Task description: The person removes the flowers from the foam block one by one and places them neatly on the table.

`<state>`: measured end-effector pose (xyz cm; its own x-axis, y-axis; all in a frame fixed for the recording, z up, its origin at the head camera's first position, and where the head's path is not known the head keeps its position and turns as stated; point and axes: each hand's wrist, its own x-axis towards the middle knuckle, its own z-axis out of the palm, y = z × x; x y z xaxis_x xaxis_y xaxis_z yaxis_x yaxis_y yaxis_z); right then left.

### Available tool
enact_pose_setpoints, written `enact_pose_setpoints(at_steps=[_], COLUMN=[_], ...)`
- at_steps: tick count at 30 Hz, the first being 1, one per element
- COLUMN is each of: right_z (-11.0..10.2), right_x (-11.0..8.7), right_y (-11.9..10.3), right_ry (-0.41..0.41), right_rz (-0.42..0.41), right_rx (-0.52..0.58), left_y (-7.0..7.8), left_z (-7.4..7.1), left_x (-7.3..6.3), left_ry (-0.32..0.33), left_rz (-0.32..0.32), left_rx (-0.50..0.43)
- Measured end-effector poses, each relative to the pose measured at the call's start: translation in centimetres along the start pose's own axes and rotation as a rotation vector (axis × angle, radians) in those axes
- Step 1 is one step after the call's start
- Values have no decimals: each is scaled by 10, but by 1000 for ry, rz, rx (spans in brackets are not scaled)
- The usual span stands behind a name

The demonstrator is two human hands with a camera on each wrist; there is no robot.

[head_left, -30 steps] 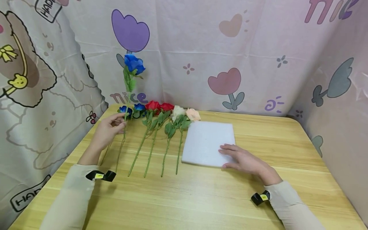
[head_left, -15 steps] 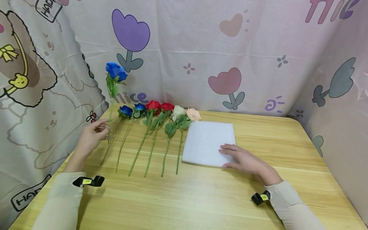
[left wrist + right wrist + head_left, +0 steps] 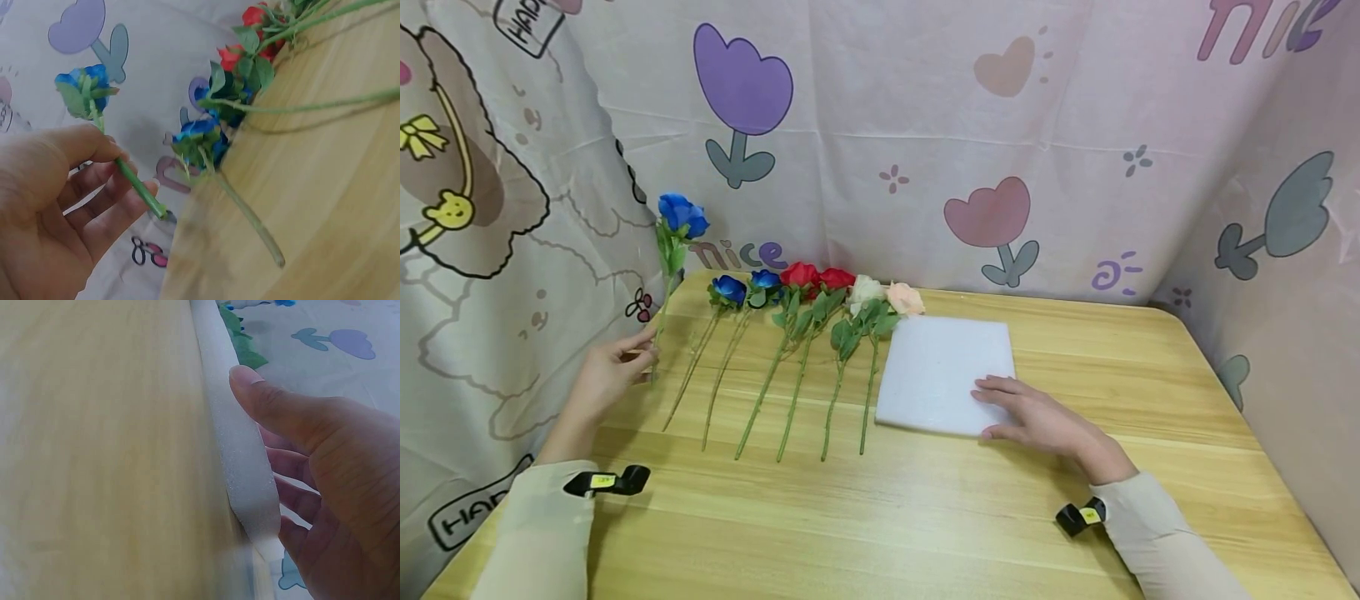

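My left hand (image 3: 604,377) pinches the stem of a blue rose (image 3: 682,216) between thumb and fingers at the table's left side. The bloom points up, and in the left wrist view the cut lower end of the stem (image 3: 141,189) sticks out past the fingers. Right of it, two more blue roses (image 3: 728,290) lie on the wood, their stems toward me. On the right, my right hand (image 3: 1037,418) rests on the near right corner of a square white foam sheet (image 3: 936,367), fingers relaxed on top. The right wrist view has the thumb touching the foam's edge (image 3: 240,450).
Beside the blue roses lie two red roses (image 3: 800,275), a white rose (image 3: 866,289) and a peach rose (image 3: 904,298), in a row. The peach bloom lies close to the foam's back left corner. A printed curtain (image 3: 850,100) hangs behind the wooden table (image 3: 865,525).
My left hand has carried the upright blue rose leftward and lower, from over the lying blue roses to the left of them. The right hand and foam sheet have stayed put.
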<state>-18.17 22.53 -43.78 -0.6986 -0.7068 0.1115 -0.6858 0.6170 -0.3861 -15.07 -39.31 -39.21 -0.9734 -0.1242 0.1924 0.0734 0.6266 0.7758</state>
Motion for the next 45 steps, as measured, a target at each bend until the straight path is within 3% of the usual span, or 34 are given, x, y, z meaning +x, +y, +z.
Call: enact_pose_setpoints(at_steps=[6,13,21,31,45], right_z=[1,1,1,2,3], right_x=[0,0,0,0,0], right_y=[0,1,-1,0,2], right_ry=[3,4,-2,7,15], right_rz=[-2,1,2,-5,-11], right_rx=[5,6,9,-10,-20], left_y=[-13,-29,-41,-45,-51], left_z=[-3,-3,-5,2,0], left_x=[-6,-9,-14,-12,-13], left_ry=[-25,-47,-99,-138,-169], left_rz=[-52,-73,-98,-127,-168], left_rx=[59,-5,17,112,81])
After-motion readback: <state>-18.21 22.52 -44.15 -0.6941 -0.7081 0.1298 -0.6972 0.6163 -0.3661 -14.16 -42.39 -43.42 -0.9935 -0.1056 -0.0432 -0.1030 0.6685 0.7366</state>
